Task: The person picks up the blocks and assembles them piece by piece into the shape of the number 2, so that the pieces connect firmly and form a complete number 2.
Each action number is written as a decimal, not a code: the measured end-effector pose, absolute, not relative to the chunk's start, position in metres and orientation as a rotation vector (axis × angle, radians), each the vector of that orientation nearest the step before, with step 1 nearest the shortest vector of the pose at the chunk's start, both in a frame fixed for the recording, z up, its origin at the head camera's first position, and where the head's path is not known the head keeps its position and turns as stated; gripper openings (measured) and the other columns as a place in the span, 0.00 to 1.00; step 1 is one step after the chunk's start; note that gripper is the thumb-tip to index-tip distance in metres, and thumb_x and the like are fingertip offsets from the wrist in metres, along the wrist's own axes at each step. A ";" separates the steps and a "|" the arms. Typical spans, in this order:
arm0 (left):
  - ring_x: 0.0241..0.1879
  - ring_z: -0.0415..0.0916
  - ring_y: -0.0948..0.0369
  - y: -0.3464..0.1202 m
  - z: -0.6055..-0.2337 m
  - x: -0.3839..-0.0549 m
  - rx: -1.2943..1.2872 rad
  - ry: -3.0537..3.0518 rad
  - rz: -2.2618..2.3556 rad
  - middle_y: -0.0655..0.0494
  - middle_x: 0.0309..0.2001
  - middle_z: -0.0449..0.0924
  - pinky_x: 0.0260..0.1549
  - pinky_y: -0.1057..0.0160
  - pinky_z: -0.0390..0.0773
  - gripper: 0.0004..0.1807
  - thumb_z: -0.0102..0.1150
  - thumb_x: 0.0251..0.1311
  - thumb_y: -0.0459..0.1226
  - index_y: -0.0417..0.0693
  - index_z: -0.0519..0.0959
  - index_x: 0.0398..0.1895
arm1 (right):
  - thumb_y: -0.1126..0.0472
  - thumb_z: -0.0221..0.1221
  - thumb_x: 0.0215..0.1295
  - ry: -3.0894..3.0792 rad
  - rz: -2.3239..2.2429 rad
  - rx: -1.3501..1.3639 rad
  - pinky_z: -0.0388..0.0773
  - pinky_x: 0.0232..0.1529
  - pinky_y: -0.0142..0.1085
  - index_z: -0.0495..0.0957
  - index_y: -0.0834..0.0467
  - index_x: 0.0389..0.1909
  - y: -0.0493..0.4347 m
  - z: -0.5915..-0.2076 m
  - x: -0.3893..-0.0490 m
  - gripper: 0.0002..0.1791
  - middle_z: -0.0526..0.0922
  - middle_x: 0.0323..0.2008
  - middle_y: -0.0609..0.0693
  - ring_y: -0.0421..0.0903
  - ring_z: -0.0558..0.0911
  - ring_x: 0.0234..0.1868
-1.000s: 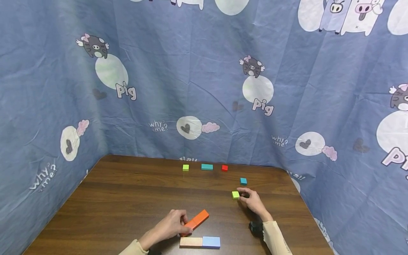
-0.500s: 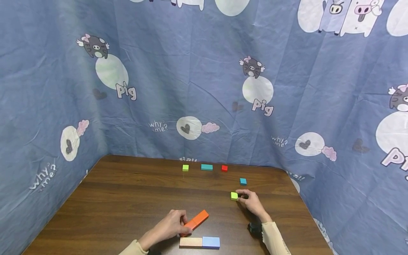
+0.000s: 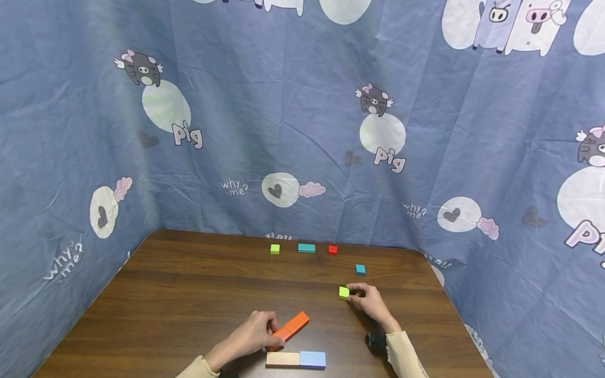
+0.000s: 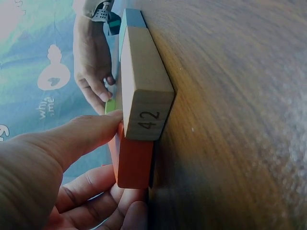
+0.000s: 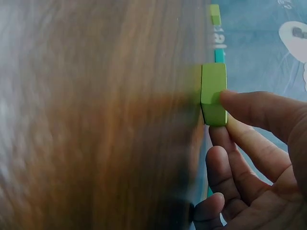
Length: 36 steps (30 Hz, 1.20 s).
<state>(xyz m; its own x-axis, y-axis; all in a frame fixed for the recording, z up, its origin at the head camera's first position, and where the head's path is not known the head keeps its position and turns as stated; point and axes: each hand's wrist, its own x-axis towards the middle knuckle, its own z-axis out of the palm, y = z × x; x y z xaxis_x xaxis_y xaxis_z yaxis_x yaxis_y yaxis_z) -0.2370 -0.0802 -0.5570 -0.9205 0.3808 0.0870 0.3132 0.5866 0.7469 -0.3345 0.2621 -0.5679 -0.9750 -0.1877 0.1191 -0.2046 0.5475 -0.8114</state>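
Near the front of the table, my left hand (image 3: 251, 335) pinches the near end of an orange bar (image 3: 292, 327) between thumb and fingers. The bar lies slanted and has a seam across it, like two blocks end to end. Just in front of it lie a plain wooden block (image 3: 282, 359), marked 42 in the left wrist view, and a light blue block (image 3: 313, 359), their ends touching. Farther right, my right hand (image 3: 371, 303) holds a small lime green block (image 3: 344, 293) by its edges, thumb on one side and fingers on another, low at the tabletop.
Along the back of the brown wooden table (image 3: 189, 294) lie another lime green block (image 3: 275, 249), a teal block (image 3: 306, 248) and a red block (image 3: 333, 250). A blue block (image 3: 361, 269) sits beyond my right hand. A blue patterned cloth (image 3: 246, 131) hangs around the table.
My right hand has slid the lime green block a little left and toward me, away from the blue block. My left hand and the orange bar have stayed put.
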 end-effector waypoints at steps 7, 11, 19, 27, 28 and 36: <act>0.18 0.63 0.72 -0.080 -0.557 -0.236 0.598 2.717 1.264 0.66 0.20 0.72 0.15 0.72 0.62 0.16 0.75 0.39 0.42 0.47 0.75 0.22 | 0.63 0.67 0.55 -2.769 1.409 0.381 0.69 0.27 0.29 0.82 0.59 0.47 0.257 -0.567 -0.330 0.17 0.83 0.35 0.52 0.39 0.73 0.29; 0.18 0.63 0.72 -0.080 -0.557 -0.236 0.594 2.713 1.268 0.65 0.20 0.72 0.16 0.72 0.62 0.16 0.75 0.40 0.42 0.47 0.75 0.22 | 0.62 0.68 0.55 -2.780 1.390 0.407 0.69 0.28 0.29 0.82 0.58 0.46 0.254 -0.565 -0.327 0.16 0.83 0.37 0.52 0.39 0.73 0.30; 0.18 0.64 0.73 -0.081 -0.556 -0.237 0.601 2.705 1.277 0.66 0.19 0.70 0.15 0.72 0.62 0.16 0.75 0.40 0.41 0.46 0.75 0.22 | 0.60 0.68 0.56 -2.803 1.415 0.442 0.71 0.26 0.29 0.82 0.57 0.46 0.247 -0.564 -0.326 0.16 0.83 0.37 0.53 0.39 0.74 0.30; 0.18 0.63 0.72 -0.080 -0.555 -0.236 0.598 2.714 1.263 0.66 0.20 0.71 0.16 0.72 0.62 0.16 0.75 0.40 0.42 0.48 0.75 0.22 | 0.59 0.68 0.56 -2.813 1.402 0.486 0.72 0.25 0.30 0.82 0.57 0.45 0.239 -0.565 -0.324 0.16 0.82 0.36 0.52 0.41 0.75 0.31; 0.18 0.63 0.72 -0.080 -0.555 -0.236 0.598 2.715 1.263 0.66 0.20 0.71 0.16 0.72 0.62 0.15 0.75 0.40 0.42 0.48 0.75 0.22 | 0.59 0.68 0.56 -2.812 1.389 0.494 0.72 0.26 0.29 0.82 0.57 0.45 0.238 -0.565 -0.323 0.16 0.82 0.37 0.52 0.41 0.75 0.32; 0.19 0.63 0.72 -0.080 -0.555 -0.236 0.602 2.729 1.258 0.65 0.20 0.73 0.16 0.71 0.62 0.15 0.75 0.39 0.42 0.49 0.75 0.22 | 0.60 0.67 0.56 -2.822 1.453 0.524 0.72 0.22 0.30 0.81 0.59 0.46 0.229 -0.564 -0.321 0.16 0.81 0.34 0.52 0.39 0.74 0.26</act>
